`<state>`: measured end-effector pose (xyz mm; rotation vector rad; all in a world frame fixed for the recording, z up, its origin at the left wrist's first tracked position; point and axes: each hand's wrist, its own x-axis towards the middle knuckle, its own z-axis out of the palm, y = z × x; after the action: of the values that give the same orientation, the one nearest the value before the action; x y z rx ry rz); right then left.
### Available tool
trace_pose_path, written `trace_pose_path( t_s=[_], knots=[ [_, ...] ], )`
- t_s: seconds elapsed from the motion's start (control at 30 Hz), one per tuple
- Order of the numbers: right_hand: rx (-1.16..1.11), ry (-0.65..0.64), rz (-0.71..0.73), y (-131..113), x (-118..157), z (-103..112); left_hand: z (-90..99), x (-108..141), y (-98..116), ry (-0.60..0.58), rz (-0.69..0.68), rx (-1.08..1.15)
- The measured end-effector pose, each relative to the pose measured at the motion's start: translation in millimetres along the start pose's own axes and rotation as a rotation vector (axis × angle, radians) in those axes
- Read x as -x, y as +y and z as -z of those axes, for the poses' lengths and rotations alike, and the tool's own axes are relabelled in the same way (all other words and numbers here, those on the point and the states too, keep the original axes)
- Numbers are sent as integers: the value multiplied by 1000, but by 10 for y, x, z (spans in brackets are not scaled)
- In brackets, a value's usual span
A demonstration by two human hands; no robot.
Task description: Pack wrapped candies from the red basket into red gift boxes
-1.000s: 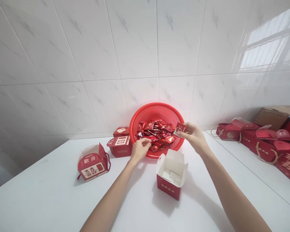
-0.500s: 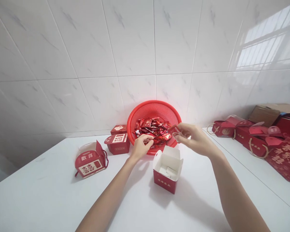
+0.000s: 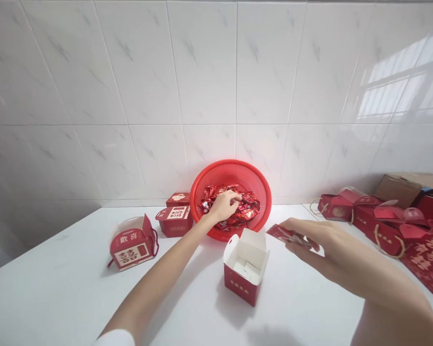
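My left hand [image 3: 226, 205] reaches into a red mesh basket [image 3: 231, 166] and touches the pile of red wrapped sweets [image 3: 247, 211]. Its fingers are bent together over the pile, and what they pinch, if anything, is hidden. To the right of an open box, my right hand [image 3: 315, 240] pinches a small red packet [image 3: 280, 232] between thumb and fingers. The open box [image 3: 241, 287], red outside and white inside, stands upright in front of the basket with its flaps raised. A white piece lies inside it.
At the left stands a red box with a cord handle [image 3: 132, 252]. Two more red boxes [image 3: 175, 226] sit beside the basket. Several red boxes with rope handles [image 3: 378, 226] and a brown carton [image 3: 399, 193] are at the right. A tiled wall [image 3: 209, 86] rises behind the white table [image 3: 68, 269].
My left hand has moved deeper into the basket, over the sweets. My right hand has drawn back from the basket, rightward and nearer to me, with the red packet. The view has tilted slightly up.
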<state>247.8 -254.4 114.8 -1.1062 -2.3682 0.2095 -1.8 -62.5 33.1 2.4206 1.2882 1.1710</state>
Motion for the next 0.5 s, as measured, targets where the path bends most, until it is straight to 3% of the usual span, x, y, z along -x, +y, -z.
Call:
trace_pose_path(
  t_s=[0.07, 0.13, 0.27, 0.4, 0.5],
  knots=[
    [55, 22, 21, -6, 92, 16, -37, -303, 70, -123, -33, -136],
    [98, 77, 44, 3, 188, -5, -81, -592, 139, -273, 53, -274],
    [161, 165, 53, 56, 364, -74, -215, -1006, 233, -411, 185, -382],
    [205, 168, 72, 94, 444, -44, -384, -1154, 254, -511, 309, -438],
    [207, 143, 96, 82, 454, 12, -466, -1132, 218, -515, 365, -430]
  ],
)
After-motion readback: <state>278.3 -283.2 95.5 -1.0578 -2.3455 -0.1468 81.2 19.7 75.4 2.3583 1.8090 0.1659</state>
